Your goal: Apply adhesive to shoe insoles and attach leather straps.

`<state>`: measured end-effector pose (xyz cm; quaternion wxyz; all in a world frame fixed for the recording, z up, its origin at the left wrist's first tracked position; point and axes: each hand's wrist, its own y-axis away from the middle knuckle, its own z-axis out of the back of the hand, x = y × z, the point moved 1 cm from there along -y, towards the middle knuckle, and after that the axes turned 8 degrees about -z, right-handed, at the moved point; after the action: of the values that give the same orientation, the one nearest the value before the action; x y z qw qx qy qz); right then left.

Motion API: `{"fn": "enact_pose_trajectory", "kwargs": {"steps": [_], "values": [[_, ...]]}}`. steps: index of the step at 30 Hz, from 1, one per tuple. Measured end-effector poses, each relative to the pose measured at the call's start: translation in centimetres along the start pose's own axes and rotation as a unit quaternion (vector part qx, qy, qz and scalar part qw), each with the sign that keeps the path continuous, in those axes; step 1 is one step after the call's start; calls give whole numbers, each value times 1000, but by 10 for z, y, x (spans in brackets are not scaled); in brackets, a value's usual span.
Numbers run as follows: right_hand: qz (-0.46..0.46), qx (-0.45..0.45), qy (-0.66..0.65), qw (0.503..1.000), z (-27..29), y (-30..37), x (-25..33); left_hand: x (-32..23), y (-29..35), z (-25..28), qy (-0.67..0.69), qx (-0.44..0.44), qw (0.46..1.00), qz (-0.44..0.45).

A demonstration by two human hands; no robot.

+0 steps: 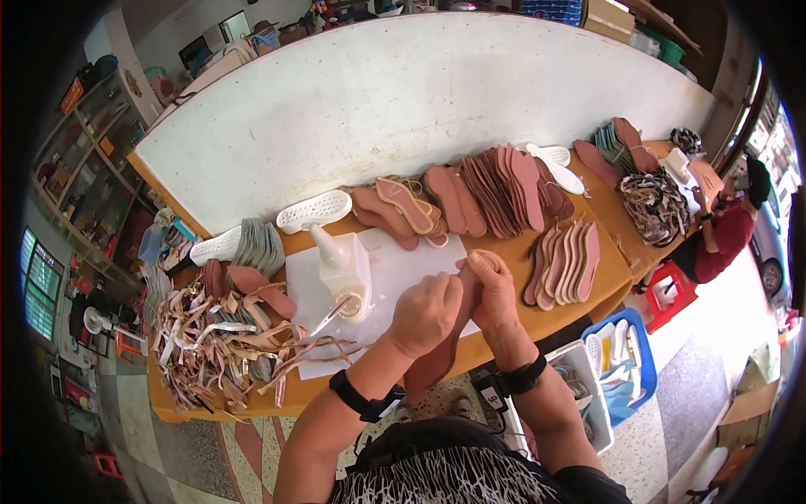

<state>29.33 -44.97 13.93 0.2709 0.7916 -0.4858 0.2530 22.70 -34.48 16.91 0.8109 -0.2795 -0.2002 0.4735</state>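
Note:
A reddish-brown insole (442,359) hangs toe-down between my hands, over the table's front edge. My right hand (495,294) grips its upper end, thumb on top. Against the insole's left edge, my left hand (426,315) is closed, knuckles up; its fingertips are hidden from this view. Just left of that hand, a white plastic pot with a tall cone-shaped spout (342,267) stands on a white sheet (388,256). A brush (331,317) rests in the pot's round front opening.
Stacked brown insoles (495,191) and white soles (315,212) line the white board (403,101). Tangled scrap strips (218,344) heap at left. More insoles (564,262) fan out at right. Below are a blue basket (643,370) and, farther off, a seated person in red (729,239).

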Motion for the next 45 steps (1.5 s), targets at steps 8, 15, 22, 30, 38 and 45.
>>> {"fn": "enact_pose_trajectory", "kwargs": {"steps": [8, 15, 22, 30, 38, 45], "values": [[32, -29, 14, 999, 4, -2, 6, 19, 0, -4, 511, -18, 764, 393], [63, -27, 13, 998, 8, -3, 5, 21, 4, -3, 598, 9, 721, 351], [34, -50, 4, 998, 11, -2, 10, 10, 5, -6, 511, -1, 781, 358], [-74, 25, -47, 996, 14, 24, -20, 3, 6, -17, 424, -65, 843, 324], [-41, 30, -65, 997, 15, 26, -5, 0, 2, -11, 440, -60, 827, 345], [-49, 28, -93, 994, 21, 24, -10, 0, -1, -2, 149, -78, 984, 60]]}}
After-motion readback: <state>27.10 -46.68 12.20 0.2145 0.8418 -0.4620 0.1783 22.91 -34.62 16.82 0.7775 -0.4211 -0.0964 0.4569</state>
